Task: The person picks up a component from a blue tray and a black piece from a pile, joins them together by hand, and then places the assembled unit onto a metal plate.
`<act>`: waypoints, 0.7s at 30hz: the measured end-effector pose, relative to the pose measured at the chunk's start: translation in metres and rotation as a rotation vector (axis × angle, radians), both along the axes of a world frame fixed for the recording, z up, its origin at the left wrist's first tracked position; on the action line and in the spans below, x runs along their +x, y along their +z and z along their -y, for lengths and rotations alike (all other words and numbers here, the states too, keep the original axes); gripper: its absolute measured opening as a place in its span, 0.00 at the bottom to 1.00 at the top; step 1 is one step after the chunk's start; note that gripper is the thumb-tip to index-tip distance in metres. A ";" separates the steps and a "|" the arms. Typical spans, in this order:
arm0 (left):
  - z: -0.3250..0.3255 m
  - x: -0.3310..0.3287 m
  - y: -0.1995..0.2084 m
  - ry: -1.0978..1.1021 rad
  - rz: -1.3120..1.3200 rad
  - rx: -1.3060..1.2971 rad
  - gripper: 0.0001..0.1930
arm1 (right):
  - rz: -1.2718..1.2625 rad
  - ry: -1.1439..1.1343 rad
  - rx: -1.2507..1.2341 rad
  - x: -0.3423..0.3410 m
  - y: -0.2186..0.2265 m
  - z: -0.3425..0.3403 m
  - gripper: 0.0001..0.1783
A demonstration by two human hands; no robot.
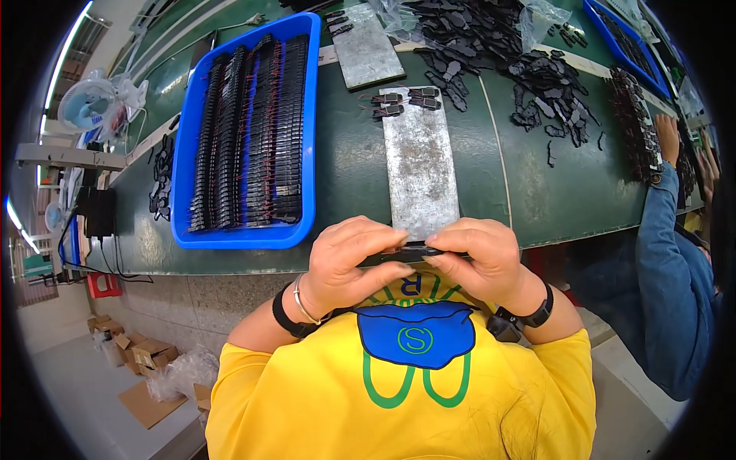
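Observation:
Both my hands meet at the table's near edge, pinching one small black part (414, 251) between thumbs and fingertips. My left hand (354, 261) grips its left end, and my right hand (483, 257) has the right end. Fingers cover most of the part, so its exact kind cannot be made out. Just beyond my fingertips lies a worn grey metal plate (420, 165). On its far end rest several small black parts with red wires (410, 100). To the left, a blue tray (309, 153) holds rows of similar black parts with red wires.
Loose black pieces (548, 92) are heaped at the far right, with a second metal plate (360, 46) beyond mine. More dark pieces (162, 178) lie left of the tray. A co-worker's denim sleeve (663, 222) reaches toward stacked parts (632, 126). A fan (88, 107) stands far left.

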State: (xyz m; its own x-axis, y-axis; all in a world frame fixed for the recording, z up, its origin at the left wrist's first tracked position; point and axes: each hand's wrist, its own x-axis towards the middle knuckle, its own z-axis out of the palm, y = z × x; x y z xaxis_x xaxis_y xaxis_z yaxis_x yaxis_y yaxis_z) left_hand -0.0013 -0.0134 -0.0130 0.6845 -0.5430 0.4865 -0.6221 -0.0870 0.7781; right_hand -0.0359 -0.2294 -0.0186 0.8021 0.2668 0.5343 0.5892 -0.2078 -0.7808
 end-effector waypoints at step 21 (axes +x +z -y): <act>-0.003 0.003 0.020 -0.107 -1.078 0.089 0.07 | -0.769 0.149 0.240 0.001 0.011 -0.007 0.07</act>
